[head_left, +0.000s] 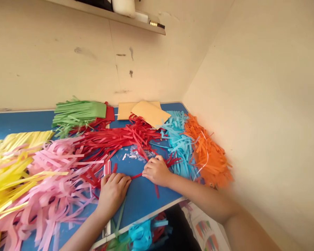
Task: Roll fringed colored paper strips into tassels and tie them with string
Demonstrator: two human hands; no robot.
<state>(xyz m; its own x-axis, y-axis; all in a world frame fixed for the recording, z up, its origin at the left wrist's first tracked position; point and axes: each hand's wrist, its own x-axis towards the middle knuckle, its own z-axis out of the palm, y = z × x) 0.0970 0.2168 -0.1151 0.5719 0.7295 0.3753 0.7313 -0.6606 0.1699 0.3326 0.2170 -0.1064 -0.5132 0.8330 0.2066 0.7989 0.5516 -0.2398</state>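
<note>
A twisted red paper strip (136, 176) runs just above the blue tabletop, its middle thin and its ends fringed. The fingers of my left hand (113, 190) are closed on its left end, where loose fringes spread out. At its other end my right hand (156, 170) pinches it, with more red fringe showing behind the knuckles. Both sets of fingertips are partly hidden. Behind my hands lies a big pile of red fringed paper (120, 136), with small clear plastic bits (138, 153) scattered in front of it.
Pink (60, 174) and yellow fringed paper (18, 167) covers the left side. Green fringe (80, 113) and orange-yellow sheets (146, 111) lie at the back. Blue (180, 143) and orange fringe (209, 153) sit right, by the wall. Blue paper (140, 234) hangs below the table edge.
</note>
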